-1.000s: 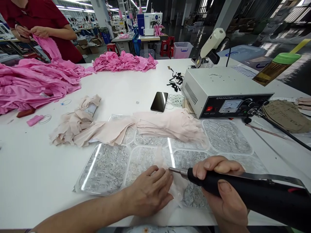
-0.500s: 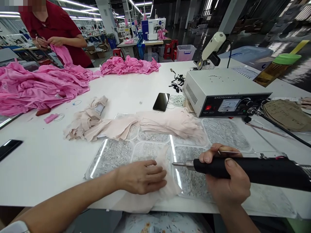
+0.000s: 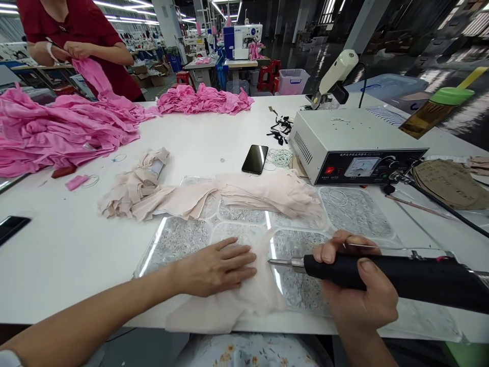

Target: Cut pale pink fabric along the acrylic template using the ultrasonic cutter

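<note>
My left hand [image 3: 217, 267] lies flat with its fingers stretched out on a thin, pale beige piece of fabric [image 3: 263, 285]. This fabric spreads over a clear patterned mat [image 3: 178, 244] and reaches the table's front edge. My right hand [image 3: 359, 290] is wrapped round a black handheld ultrasonic tool [image 3: 405, 270]. The tool's pointed metal tip aims left, close to the fabric beside my left fingers; whether it touches cannot be told. Behind my hands, a stack of beige fabric pieces [image 3: 267, 193] lies on the mat, with a bundled beige pile [image 3: 133, 191] to its left.
A grey control box [image 3: 355, 132] with a gauge and cable stands at right. Nearby are a phone [image 3: 254, 159], elastic loops [image 3: 280, 158] and a tilted bottle [image 3: 435, 112]. Pink fabric [image 3: 57, 130] is heaped at left, where a person in red [image 3: 76, 30] handles some.
My left hand has shifted slightly left and flattened onto the fabric, its fingers straighter. The fabric's near-left part has spread leftward. My right hand and the tool have barely moved.
</note>
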`<state>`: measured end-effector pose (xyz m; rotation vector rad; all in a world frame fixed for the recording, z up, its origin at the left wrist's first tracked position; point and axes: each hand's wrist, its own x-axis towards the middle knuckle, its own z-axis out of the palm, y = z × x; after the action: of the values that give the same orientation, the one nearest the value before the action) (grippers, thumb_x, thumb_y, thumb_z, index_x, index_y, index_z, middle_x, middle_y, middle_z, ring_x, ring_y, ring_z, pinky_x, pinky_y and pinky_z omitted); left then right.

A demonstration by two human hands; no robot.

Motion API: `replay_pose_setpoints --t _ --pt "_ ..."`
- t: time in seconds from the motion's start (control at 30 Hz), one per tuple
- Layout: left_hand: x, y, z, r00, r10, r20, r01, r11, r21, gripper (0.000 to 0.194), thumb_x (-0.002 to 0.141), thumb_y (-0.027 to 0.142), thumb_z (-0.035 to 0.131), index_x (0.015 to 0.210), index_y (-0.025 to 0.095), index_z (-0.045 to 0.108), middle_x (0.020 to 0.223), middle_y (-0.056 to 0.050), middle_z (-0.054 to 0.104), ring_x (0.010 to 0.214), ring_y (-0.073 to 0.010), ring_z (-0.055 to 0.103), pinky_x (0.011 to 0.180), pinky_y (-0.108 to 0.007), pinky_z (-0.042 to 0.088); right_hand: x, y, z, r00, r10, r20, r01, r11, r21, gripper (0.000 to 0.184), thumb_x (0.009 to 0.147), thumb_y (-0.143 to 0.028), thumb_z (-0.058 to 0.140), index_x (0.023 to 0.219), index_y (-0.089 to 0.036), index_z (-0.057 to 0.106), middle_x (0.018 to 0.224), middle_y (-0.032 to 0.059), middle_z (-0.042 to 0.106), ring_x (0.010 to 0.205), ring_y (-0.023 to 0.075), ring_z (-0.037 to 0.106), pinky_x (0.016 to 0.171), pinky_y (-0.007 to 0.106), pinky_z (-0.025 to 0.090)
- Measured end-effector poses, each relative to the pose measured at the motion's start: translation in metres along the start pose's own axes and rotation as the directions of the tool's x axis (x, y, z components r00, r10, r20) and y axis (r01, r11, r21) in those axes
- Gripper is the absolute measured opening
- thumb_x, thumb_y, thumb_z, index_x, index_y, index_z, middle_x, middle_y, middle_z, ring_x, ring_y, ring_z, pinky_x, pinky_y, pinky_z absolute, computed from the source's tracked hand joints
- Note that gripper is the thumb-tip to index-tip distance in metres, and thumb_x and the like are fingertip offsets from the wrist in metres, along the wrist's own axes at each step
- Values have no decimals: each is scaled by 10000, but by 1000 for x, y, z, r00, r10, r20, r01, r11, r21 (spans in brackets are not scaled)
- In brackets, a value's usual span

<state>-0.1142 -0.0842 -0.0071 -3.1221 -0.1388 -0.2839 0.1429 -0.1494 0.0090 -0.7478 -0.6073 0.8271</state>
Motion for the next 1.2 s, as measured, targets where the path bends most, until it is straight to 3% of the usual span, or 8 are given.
replay_pose_setpoints --t 0.13,0.23,0.37,0.5,0.67,0.87,1.0,1.2 --pt "2 -10 -3 1000 -14 -7 13 999 -35 317 1010 287 492 1287 145 554 1379 -131 554 1309 -252 495 1111 -457 396 -7 0 1 995 14 102 -14 1000 1 155 747 -273 610 875 -208 669 815 6 580 535 98 552 499 287 487" --pt "-7 -1 -10 989 -145 -35 142 987 -73 349 996 340 511 1274 131 536 1328 -164 572 1244 -271 535 1061 -469 433 -11 2 0 990 23 141 -21 1000 -11 151 771 -270 611 901 -218 669 847 6 574 547 100 574 510 292 507" --pt "-29 29 -21 890 -456 -13 447 878 -171 330 969 402 519 1142 121 536 1123 -162 604 994 -263 596 853 -424 525 -11 3 -3 986 23 165 -20 1000 -24 147 786 -270 616 918 -222 661 859 7 566 553 99 580 522 296 520" --pt "-41 55 -23 831 -557 -17 542 815 -203 139 1011 207 401 960 163 523 978 -88 591 816 -192 567 719 -321 498 -9 3 -6 984 17 175 -11 999 -36 151 796 -274 610 933 -231 656 863 9 571 549 102 574 515 301 516" --pt "-36 49 -28 858 -511 54 502 811 -301 240 1009 127 341 818 184 475 862 -37 582 715 -152 542 674 -264 447 -6 2 -8 988 6 152 2 999 -50 157 789 -286 605 929 -231 651 862 12 569 549 101 561 511 295 507" --pt "-37 -8 -48 859 -460 227 500 849 -172 335 986 93 334 739 175 546 679 -14 569 573 -149 531 584 -253 415 -7 -1 -5 989 3 148 5 998 -58 147 794 -288 605 926 -236 643 838 7 559 542 100 561 510 287 496" --pt "-12 -27 -51 900 -409 151 427 895 -126 333 1017 162 355 866 157 651 872 -68 644 744 -173 622 689 -287 490 -7 -3 -6 993 1 120 2 1000 -25 157 778 -293 617 920 -232 651 840 6 570 541 100 559 508 293 500" --pt "30 -23 -23 985 -170 -19 160 958 -239 252 1013 202 456 1206 147 610 1276 -136 621 1172 -239 599 971 -401 515 -1 -3 -14 996 -88 -7 88 996 -29 164 721 -263 602 869 -225 665 824 -2 579 525 98 548 500 293 486"
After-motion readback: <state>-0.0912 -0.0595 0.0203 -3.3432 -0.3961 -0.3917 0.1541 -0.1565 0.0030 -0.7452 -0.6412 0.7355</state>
